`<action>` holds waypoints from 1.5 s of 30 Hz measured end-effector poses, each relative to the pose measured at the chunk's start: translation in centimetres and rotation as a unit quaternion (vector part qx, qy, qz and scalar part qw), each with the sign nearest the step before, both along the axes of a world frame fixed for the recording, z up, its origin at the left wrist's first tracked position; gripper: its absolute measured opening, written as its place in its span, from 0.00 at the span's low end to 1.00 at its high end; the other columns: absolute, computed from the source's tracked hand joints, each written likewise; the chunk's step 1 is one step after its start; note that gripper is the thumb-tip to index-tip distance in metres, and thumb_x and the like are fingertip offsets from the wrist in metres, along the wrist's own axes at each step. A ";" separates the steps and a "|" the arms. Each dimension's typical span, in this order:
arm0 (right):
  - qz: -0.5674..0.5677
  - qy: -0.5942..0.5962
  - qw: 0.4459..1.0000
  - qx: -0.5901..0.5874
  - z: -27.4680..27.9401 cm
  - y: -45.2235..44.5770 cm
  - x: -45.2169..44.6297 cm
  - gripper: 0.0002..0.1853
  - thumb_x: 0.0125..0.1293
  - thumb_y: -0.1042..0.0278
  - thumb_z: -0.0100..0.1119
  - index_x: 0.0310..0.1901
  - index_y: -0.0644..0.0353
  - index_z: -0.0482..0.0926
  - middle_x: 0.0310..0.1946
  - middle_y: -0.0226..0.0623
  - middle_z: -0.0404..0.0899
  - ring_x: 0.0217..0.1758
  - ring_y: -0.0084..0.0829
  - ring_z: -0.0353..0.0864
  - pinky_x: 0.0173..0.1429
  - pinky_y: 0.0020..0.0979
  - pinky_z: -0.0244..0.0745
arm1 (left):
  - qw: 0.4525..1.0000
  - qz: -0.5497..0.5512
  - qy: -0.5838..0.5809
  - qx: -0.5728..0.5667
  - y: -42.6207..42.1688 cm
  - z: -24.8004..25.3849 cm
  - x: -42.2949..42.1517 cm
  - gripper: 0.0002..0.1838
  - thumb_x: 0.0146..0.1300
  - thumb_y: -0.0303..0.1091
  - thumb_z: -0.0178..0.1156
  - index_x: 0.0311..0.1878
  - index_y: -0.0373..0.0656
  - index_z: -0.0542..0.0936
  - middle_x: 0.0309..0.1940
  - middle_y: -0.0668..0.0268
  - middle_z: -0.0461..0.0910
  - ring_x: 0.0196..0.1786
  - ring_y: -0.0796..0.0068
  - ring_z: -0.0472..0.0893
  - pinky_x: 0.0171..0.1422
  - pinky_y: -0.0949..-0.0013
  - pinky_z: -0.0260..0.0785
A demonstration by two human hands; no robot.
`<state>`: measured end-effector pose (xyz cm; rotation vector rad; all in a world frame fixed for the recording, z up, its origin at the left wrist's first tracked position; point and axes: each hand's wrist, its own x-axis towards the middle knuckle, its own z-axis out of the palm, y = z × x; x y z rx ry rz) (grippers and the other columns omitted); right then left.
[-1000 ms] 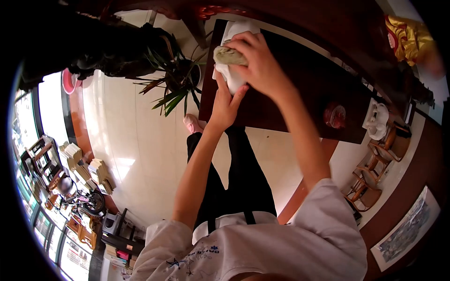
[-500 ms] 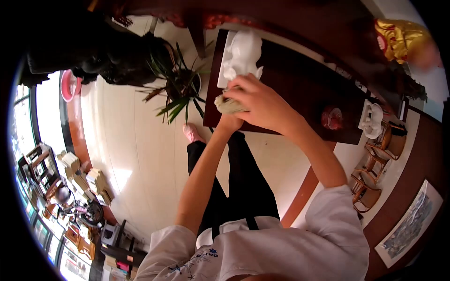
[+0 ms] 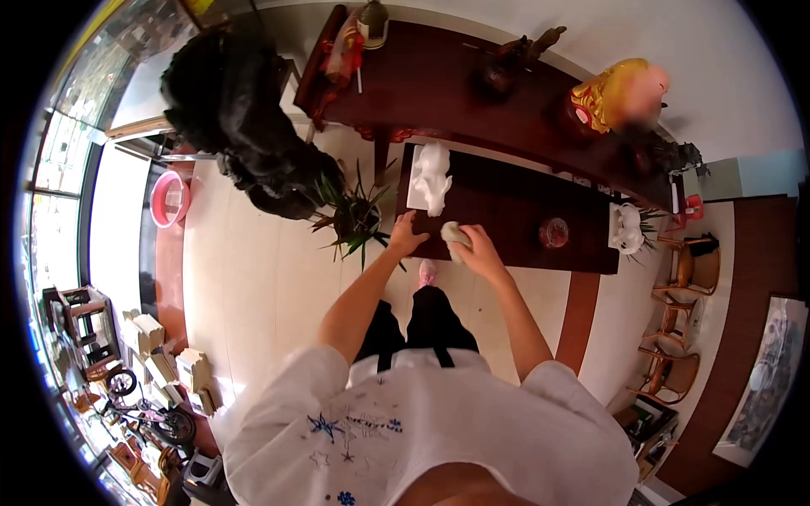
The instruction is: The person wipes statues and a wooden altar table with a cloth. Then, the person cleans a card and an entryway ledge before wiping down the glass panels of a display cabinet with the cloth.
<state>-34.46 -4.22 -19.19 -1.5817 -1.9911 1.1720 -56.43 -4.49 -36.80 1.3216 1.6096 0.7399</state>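
My right hand [image 3: 483, 255] grips a pale, crumpled cloth [image 3: 456, 237] over the near edge of the dark red wooden table [image 3: 499, 201]. To its left, my left hand [image 3: 407, 235] rests at the table's front left corner, fingers apart and nothing seen in them. Just beyond that hand, a glossy white animal-shaped figurine [image 3: 432, 174] stands on a white base at the table's left end. Neither hand touches the figurine.
A potted plant [image 3: 355, 214] and a large black rock-like sculpture [image 3: 253, 126] stand left of the table. Along the wall, a longer table [image 3: 430, 80] bears a gold-robed statue [image 3: 603, 94]. A red round item [image 3: 553, 233] and another white figurine [image 3: 626, 228] sit to the right.
My hands have come apart; both were together at the cloth near the figurine. The right hand has moved right with the cloth. My view has shifted and takes in more of the room.
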 end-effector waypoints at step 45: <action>-0.132 -0.108 0.948 0.268 2.4 25.7 -13.9 0.14 0.72 0.63 0.57 0.53 0.58 0.84 0.56 0.49 0.78 0.60 0.48 0.76 0.59 0.51 0.71 | 0.856 0.242 -0.260 -0.376 -26.3 9.2 -22.6 0.13 0.83 0.36 0.51 0.60 0.42 0.80 0.45 0.62 0.86 0.44 0.69 0.85 0.45 0.69 0.76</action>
